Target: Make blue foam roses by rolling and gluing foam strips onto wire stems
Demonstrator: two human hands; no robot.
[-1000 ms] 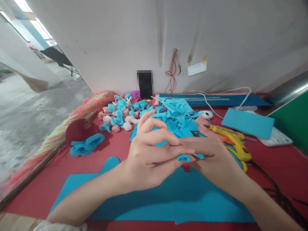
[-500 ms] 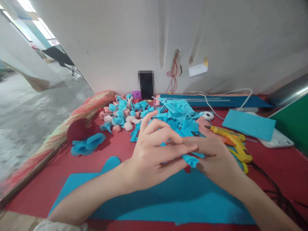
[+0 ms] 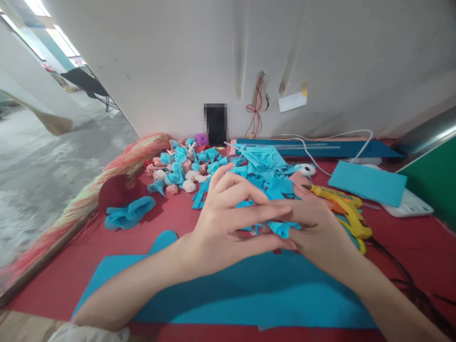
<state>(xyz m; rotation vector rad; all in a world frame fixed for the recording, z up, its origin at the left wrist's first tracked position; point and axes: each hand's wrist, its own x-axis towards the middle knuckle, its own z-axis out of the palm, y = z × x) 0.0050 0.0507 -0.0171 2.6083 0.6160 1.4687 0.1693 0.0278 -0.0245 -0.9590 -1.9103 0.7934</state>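
Between my two hands is a small rolled strip of blue crepe paper [image 3: 282, 230], its coiled end facing me. My left hand [image 3: 228, 223] pinches around it with fingertips and thumb, the other fingers curled above. From the other side, my right hand [image 3: 317, 232] grips the roll, its fingers partly behind the left ones. Below both hands lies a large flat blue sheet [image 3: 228, 299]. Just beyond them is a heap of cut blue paper strips [image 3: 265, 166].
Paper flowers [image 3: 178, 168] in blue, pink and white cluster at the back left, near a larger blue paper bloom [image 3: 130, 213]. A yellow glue gun [image 3: 351, 209] with a black cord lies at right, by a folded blue paper stack [image 3: 368, 183]. A broom [image 3: 85, 213] lies along the left edge.
My left thumb has moved lower and away from the forefinger, showing more of the blue roll. The roll's end sits slightly higher. Both hands otherwise stay in place.
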